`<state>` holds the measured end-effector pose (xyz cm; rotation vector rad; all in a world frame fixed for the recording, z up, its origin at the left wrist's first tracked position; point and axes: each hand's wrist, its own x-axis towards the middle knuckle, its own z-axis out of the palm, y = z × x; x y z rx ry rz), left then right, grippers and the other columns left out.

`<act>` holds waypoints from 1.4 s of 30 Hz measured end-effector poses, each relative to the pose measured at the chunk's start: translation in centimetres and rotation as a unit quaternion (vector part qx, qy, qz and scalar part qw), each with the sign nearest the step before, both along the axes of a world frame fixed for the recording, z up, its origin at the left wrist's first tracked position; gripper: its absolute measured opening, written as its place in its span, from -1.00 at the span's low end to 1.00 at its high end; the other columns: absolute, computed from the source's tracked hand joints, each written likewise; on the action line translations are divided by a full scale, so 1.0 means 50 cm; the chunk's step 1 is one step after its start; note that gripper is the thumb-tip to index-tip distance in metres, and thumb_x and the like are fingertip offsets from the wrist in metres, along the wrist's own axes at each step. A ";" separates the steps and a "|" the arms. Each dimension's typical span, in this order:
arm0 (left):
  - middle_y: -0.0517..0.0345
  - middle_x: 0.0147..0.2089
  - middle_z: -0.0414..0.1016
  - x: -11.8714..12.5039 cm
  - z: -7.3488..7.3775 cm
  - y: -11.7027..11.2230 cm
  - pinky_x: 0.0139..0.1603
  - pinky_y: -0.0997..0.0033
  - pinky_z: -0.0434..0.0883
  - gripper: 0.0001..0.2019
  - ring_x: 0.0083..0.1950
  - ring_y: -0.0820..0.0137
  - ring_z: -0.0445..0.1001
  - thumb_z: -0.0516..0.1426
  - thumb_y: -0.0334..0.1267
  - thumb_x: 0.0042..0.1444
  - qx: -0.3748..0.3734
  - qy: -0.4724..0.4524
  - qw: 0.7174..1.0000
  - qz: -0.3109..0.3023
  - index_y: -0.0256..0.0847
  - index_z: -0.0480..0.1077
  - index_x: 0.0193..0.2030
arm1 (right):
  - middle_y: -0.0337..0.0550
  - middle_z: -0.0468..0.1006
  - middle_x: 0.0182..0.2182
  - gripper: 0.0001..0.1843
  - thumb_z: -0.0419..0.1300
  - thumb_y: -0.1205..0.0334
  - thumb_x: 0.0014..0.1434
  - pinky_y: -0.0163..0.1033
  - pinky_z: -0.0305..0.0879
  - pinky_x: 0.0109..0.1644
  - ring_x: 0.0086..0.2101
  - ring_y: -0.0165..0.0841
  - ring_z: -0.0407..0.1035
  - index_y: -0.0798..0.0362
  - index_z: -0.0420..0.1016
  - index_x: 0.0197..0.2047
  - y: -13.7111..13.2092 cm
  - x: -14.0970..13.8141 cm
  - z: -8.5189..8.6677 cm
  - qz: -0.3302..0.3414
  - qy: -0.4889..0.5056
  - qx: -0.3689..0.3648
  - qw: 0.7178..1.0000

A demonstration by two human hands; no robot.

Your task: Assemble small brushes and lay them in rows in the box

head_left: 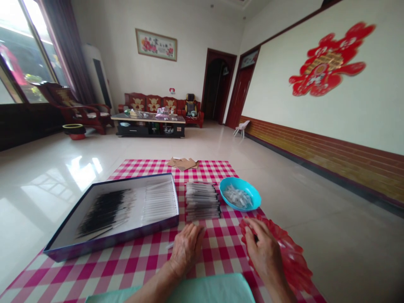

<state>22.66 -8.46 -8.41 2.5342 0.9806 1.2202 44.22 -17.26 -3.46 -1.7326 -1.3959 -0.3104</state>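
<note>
- Pink-and-white checked cloth (202, 256) lies spread on the glossy tiled floor (315, 252), under all the work.
- Left hand (186, 249): curled, fingertips down on the cloth, just beside a thin white stick (170, 245); whether it grips the stick cannot be told.
- Right hand (263, 248): fingers drawn narrowly together, touching a red scalloped sheet (284, 252); a small dark bit at the fingertips (254, 235) is too small to name.
- Shallow box lid (110, 214), purple-rimmed and white inside, sits ahead of the left hand, holding a bundle of thin black tubes (104, 212) and a row of clear tubes (159, 202).
- Neat stack of black-and-clear tubes (202, 201) lies between the box lid and a blue bowl (230, 187) of small clear pieces (238, 197).
- Brown cardboard scraps (182, 163) sit at the cloth's far edge.
- Farther off, a low desk (148, 119) carrying assorted bags stands before a red wooden sofa (154, 103).
</note>
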 end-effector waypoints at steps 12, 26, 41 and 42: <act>0.14 -0.37 0.37 -0.001 0.005 -0.015 -0.29 0.37 0.29 -0.84 -0.35 0.37 0.33 -0.08 -0.32 0.26 0.003 0.031 0.997 -0.071 -0.19 0.31 -0.23 | -0.05 0.60 -0.27 -0.74 0.04 0.29 0.20 -0.22 0.45 -0.17 -0.25 -0.26 0.49 0.02 0.53 -0.14 0.030 -0.161 -0.058 0.190 0.100 -0.023 0.976; 0.13 -0.39 0.38 -0.005 0.021 -0.015 -0.32 0.39 0.29 -0.79 -0.37 0.38 0.34 -0.05 -0.24 0.26 0.019 0.026 0.997 -0.075 -0.15 0.34 -0.07 | -0.12 0.61 -0.44 -0.72 0.15 0.03 0.12 -0.30 0.46 -0.36 -0.41 -0.26 0.51 0.08 0.50 -0.30 0.029 -0.171 -0.054 0.164 0.359 -0.038 0.918; 0.11 -0.37 0.37 -0.007 0.013 -0.013 -0.33 0.35 0.30 -0.76 -0.36 0.35 0.34 -0.08 -0.32 0.25 0.026 0.028 0.997 -0.068 -0.18 0.31 -0.02 | -0.13 0.57 -0.39 -0.68 0.10 -0.06 0.15 -0.23 0.45 -0.32 -0.38 -0.26 0.48 0.03 0.40 -0.26 0.024 -0.156 -0.049 0.104 0.470 0.049 0.875; 0.10 -0.37 0.37 -0.007 0.014 -0.013 -0.33 0.35 0.29 -0.76 -0.36 0.34 0.33 -0.09 -0.33 0.25 0.025 0.027 0.997 -0.070 -0.18 0.31 -0.03 | -0.11 0.58 -0.34 -0.68 0.11 -0.05 0.14 -0.23 0.45 -0.29 -0.33 -0.25 0.49 0.03 0.41 -0.23 0.023 -0.159 -0.050 0.109 0.467 0.041 0.876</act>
